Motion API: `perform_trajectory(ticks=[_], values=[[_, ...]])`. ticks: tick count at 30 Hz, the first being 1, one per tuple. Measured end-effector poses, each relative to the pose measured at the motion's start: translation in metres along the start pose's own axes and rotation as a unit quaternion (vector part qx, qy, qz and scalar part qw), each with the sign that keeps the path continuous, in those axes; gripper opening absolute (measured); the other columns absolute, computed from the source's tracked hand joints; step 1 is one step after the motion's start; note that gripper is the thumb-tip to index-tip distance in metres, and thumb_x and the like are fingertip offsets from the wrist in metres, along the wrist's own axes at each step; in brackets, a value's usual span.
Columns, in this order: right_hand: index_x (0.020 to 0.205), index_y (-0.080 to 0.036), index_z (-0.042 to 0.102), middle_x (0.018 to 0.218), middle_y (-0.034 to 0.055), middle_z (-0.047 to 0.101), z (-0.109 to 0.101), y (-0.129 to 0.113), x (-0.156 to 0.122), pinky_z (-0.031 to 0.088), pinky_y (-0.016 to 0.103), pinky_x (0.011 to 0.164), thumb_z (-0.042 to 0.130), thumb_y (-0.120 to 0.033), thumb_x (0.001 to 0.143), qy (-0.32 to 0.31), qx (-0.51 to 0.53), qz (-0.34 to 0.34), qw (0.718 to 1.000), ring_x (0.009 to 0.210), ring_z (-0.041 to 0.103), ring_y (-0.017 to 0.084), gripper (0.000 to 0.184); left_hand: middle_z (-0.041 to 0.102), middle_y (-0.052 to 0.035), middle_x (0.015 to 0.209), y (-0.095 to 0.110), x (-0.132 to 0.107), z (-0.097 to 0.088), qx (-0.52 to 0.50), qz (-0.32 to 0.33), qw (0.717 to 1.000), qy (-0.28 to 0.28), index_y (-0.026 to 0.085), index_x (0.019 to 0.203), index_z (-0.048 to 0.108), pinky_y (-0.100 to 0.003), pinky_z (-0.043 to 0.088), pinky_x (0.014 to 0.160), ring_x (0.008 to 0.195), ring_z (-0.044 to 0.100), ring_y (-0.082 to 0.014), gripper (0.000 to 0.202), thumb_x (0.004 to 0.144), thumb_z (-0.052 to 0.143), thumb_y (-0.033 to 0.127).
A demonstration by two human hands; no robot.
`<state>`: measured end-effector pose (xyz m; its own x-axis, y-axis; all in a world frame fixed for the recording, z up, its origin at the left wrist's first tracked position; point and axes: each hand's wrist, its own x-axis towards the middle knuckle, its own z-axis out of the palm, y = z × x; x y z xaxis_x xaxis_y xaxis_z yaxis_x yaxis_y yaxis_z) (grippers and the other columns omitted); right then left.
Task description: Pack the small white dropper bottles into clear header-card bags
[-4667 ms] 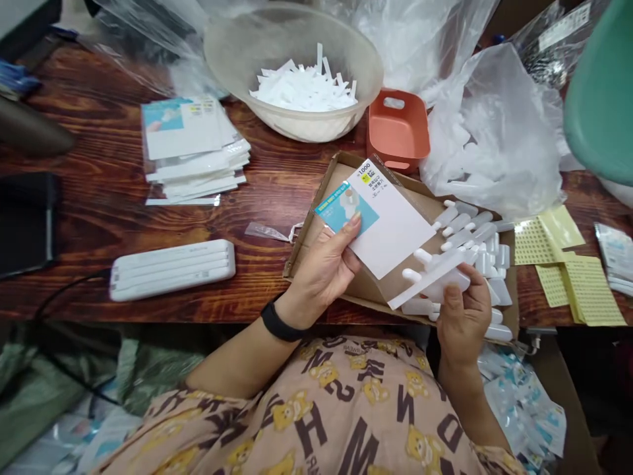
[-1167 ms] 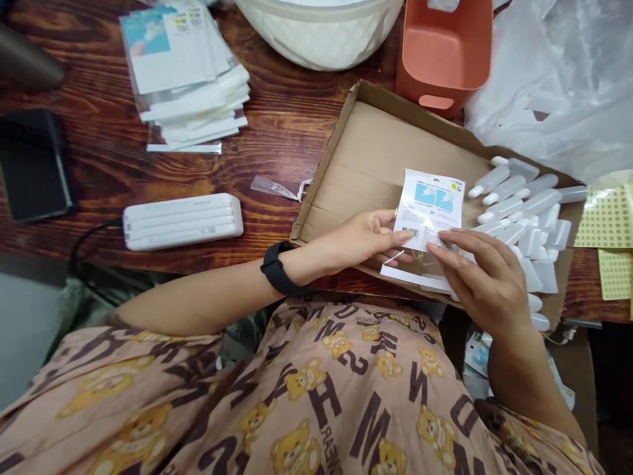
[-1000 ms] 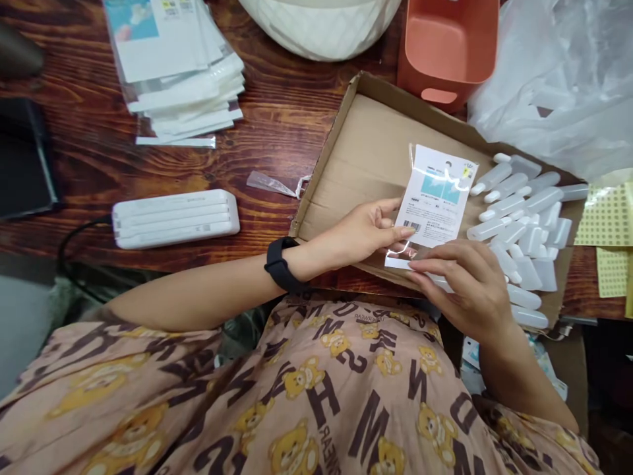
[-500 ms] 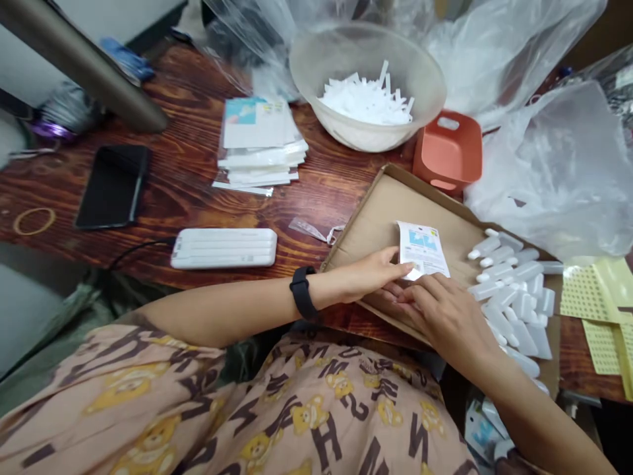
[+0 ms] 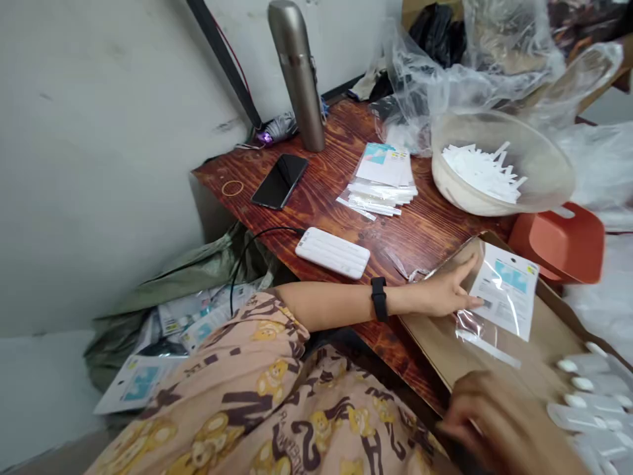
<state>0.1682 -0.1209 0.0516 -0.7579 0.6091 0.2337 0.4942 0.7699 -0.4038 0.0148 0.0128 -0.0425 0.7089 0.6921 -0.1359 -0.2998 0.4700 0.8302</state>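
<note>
My left hand (image 5: 445, 293), with a black band on the wrist, pinches the left edge of a clear packet (image 5: 504, 297) that holds a white card with a blue picture. The packet sits low over a flat cardboard tray (image 5: 445, 340). My right hand (image 5: 489, 422) is down at the tray's near edge, apart from the packet and smeared by motion. Several white plastic pieces (image 5: 588, 396) lie in the tray just right of that hand.
On the wooden table (image 5: 316, 211) are a bowl (image 5: 548, 178) of white strips, an orange basket (image 5: 558, 241), a stack of packets (image 5: 380, 181), a white power bank (image 5: 332, 252), a phone (image 5: 279, 180) and a metal flask (image 5: 297, 72). Plastic bags (image 5: 445, 72) crowd the back. More packets (image 5: 138, 382) lie on the floor.
The view has swung left and lifted. My right hand has come off the packet and dropped toward the tray's near edge. My left hand keeps hold of the packet.
</note>
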Motion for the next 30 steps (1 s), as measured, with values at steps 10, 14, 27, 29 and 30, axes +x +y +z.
perform_trajectory(ticks=[10,14,27,29,30], values=[[0.110,-0.020,0.072,0.098,0.0058,0.079,-0.025,0.056,0.021,0.054,0.035,0.077,0.069,-0.029,0.106,-0.030,-0.166,0.083,0.982,0.086,0.076,0.022,0.010,0.069,0.0034,0.069,0.023,-0.015,0.005,0.064,0.039,0.997,-0.008,0.024,0.178,0.013,-0.027,0.054,0.066,0.056,0.064,-0.0157,0.101,0.095,0.069,0.017],[0.107,-0.019,0.072,0.092,0.0055,0.077,-0.022,0.055,0.022,0.051,0.034,0.072,0.070,-0.029,0.106,-0.044,-0.180,0.096,0.978,0.081,0.073,0.021,0.011,0.075,-0.0008,0.078,0.023,-0.015,0.005,0.047,0.025,0.999,-0.013,0.026,0.179,0.011,-0.029,0.055,0.067,0.056,0.064,-0.0162,0.101,0.097,0.070,0.018],[0.101,-0.018,0.073,0.089,0.0069,0.073,-0.019,0.063,0.017,0.041,0.035,0.066,0.060,-0.032,0.111,-0.082,-0.237,0.100,0.963,0.079,0.065,0.021,0.022,0.074,0.0002,0.075,0.011,-0.016,0.009,-0.035,-0.014,0.999,0.022,0.037,0.177,0.017,-0.047,0.067,0.080,0.064,0.073,-0.0220,0.109,0.091,0.082,0.022],[0.101,-0.016,0.072,0.088,0.0075,0.071,-0.018,0.052,0.017,0.041,0.037,0.065,0.057,-0.024,0.111,-0.098,-0.259,0.069,0.958,0.077,0.062,0.022,0.020,0.076,-0.0006,0.081,0.013,-0.015,0.008,-0.075,-0.022,0.996,0.033,0.041,0.175,0.027,-0.046,0.067,0.081,0.074,0.077,-0.0244,0.106,0.089,0.084,0.019],[0.101,-0.016,0.071,0.088,0.0071,0.071,-0.017,0.043,0.017,0.043,0.037,0.066,0.055,-0.022,0.112,-0.110,-0.239,0.056,0.963,0.077,0.062,0.022,0.020,0.076,-0.0009,0.084,0.014,-0.013,0.007,-0.090,-0.017,0.995,0.036,0.041,0.174,0.031,-0.043,0.067,0.080,0.078,0.078,-0.0250,0.102,0.089,0.084,0.017]])
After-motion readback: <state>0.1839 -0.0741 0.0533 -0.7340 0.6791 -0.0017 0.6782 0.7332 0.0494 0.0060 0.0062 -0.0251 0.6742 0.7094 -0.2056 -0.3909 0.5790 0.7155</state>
